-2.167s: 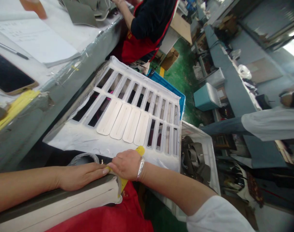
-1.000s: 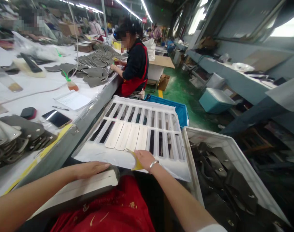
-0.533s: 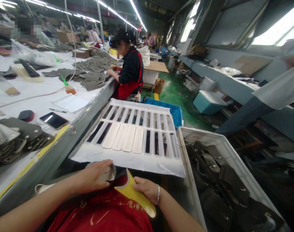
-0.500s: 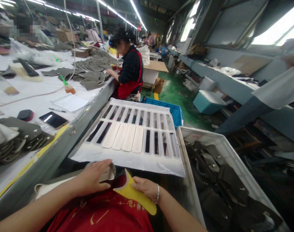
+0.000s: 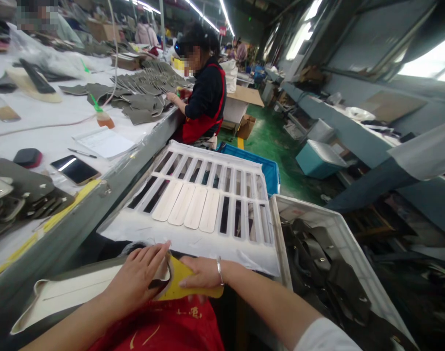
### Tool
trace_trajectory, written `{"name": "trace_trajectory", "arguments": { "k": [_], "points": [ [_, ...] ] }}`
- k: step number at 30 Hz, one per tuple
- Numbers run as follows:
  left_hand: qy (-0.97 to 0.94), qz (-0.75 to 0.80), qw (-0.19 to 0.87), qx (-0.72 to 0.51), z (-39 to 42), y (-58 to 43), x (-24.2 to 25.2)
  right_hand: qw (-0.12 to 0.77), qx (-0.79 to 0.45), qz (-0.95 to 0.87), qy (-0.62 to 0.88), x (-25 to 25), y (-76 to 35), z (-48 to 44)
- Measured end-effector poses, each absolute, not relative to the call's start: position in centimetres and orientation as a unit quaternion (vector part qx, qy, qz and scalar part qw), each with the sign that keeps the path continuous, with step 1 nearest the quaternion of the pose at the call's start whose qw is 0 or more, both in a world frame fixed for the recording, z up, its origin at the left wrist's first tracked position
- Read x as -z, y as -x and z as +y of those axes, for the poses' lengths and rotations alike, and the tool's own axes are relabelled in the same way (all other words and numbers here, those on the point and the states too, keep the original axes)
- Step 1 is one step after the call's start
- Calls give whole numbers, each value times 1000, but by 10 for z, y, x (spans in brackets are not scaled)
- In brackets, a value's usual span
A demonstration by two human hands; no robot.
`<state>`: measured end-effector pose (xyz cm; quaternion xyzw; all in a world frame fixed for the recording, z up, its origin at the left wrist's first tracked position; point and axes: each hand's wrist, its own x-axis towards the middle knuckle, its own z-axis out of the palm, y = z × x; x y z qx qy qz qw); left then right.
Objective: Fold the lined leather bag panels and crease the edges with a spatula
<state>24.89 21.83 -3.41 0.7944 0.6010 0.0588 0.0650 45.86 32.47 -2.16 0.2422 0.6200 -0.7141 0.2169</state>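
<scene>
My left hand [image 5: 142,270] lies with fingers stretched out over the right end of a long grey piece with a cream panel [image 5: 72,290], which looks like part of a bag. My right hand [image 5: 201,273] is closed around a flat yellow scraper-like piece [image 5: 173,285] with a curved, notched end. That end meets the rim of the cream-and-grey piece beside my left fingers, and how far it reaches inside is hidden. Just ahead is a white slotted rack [image 5: 193,243], with several cream strips [image 5: 182,204] lying on it.
A white crate [image 5: 349,239] of dark leather-like pieces stands to the right. Behind the rack is a blue crate [image 5: 268,170]. On the left workbench lie a phone [image 5: 75,169], paper and a glue bottle [image 5: 104,118]. A co-worker [image 5: 204,92] sits farther along.
My right hand has brought the yellow piece left and up against the end of the cream-and-grey piece. More of the cream panel now shows on the left. The view has shifted slightly.
</scene>
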Motion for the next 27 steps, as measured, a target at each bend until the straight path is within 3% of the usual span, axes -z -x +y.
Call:
{"name": "trace_trajectory", "arguments": {
  "k": [10,22,27],
  "points": [
    [-784,613,82,-58,222,-245,37,270,671,662,-195,17,-436,341],
    [-788,598,146,7,224,-232,35,199,763,554,-266,29,-432,323],
    [-799,558,225,24,226,-217,37,184,780,532,-273,32,-430,319]
  ]
}}
